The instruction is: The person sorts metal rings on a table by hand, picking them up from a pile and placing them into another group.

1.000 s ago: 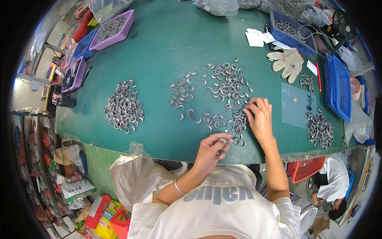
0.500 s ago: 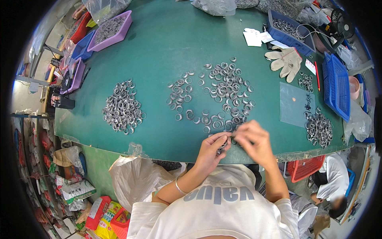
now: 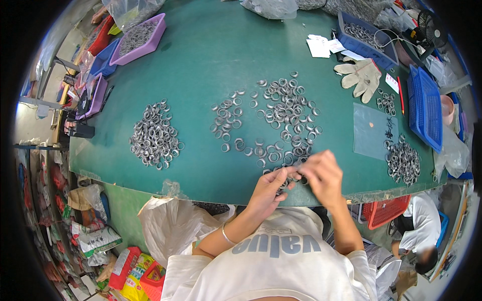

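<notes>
My left hand (image 3: 266, 190) is closed around several grey metal rings (image 3: 282, 186), just above the near edge of the table. Beside it on the right, my right hand (image 3: 325, 175) is pinched, its fingertips close to the left thumb and index finger. A small greyish piece shows between the two hands, too blurred to name. Beyond them, a loose heap of metal rings (image 3: 288, 108) spreads over the table, with a few rings lying under the hands. A denser ring pile (image 3: 154, 135) sits to the left, and a smaller ring pile (image 3: 403, 163) to the right.
On the green table (image 3: 201, 60) are a work glove (image 3: 359, 78), a clear plastic sheet (image 3: 369, 130) and a red pencil (image 3: 400, 95). Blue baskets (image 3: 424, 108) stand at right, a purple tray (image 3: 159, 37) at far left. Another person (image 3: 424, 220) sits at lower right.
My right hand has shifted slightly right and toward me, still near the left hand. The left hand has tilted a little, showing more of its rings. The piles look unchanged.
</notes>
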Motion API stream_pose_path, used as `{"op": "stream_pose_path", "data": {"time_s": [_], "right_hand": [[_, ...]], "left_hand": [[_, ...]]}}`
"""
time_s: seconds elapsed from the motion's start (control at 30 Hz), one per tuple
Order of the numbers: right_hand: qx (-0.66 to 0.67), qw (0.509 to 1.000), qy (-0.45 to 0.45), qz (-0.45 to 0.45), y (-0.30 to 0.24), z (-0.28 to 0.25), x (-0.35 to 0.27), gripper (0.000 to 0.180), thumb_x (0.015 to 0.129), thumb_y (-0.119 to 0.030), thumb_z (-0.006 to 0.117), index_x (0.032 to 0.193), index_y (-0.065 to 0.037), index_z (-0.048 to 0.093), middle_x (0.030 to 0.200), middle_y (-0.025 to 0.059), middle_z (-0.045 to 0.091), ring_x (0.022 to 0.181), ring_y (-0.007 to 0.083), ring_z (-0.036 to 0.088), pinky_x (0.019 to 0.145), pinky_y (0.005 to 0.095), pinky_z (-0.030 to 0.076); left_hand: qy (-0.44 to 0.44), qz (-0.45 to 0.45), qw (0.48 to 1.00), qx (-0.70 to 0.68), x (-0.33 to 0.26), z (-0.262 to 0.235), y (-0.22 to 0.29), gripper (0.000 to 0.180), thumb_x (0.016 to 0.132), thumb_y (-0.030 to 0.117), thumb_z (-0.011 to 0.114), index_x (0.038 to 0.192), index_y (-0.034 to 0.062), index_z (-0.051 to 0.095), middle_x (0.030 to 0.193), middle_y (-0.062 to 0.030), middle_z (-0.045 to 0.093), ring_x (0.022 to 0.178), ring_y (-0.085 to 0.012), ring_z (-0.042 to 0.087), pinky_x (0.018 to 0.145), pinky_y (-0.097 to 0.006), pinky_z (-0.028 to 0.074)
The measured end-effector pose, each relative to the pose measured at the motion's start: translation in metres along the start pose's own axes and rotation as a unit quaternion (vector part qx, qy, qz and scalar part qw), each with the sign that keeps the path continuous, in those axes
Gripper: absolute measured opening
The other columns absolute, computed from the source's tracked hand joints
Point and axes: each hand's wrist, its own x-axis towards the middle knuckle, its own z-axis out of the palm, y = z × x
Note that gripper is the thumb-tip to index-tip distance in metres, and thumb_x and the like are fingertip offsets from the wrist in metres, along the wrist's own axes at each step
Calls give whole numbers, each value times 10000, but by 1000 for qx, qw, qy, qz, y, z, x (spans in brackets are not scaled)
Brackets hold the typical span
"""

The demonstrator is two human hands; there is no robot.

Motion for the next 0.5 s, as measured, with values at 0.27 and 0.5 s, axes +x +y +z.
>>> {"op": "stream_pose_path", "data": {"time_s": [0.27, 0.5], "right_hand": [[-10, 976, 71, 207, 14, -3, 14, 88, 766, -14, 672, 852, 7, 671, 773, 99, 619, 738, 226, 568, 660, 326, 458], [136, 922, 90, 351, 43, 14, 7, 96, 849, -80, 645, 870, 13, 651, 736, 38, 612, 633, 145, 555, 586, 264, 440]], "left_hand": [[-6, -21, 1000, -1, 0, -7, -1, 212, 908, 125, 568, 1075, 4, 619, 865, -37, 592, 708, -87, 508, 439, -168, 302], [-2, -11, 1000, 11, -2, -5, -3, 210, 881, 97, 601, 1066, 0, 624, 815, -32, 571, 681, -97, 507, 431, -165, 297]]}}
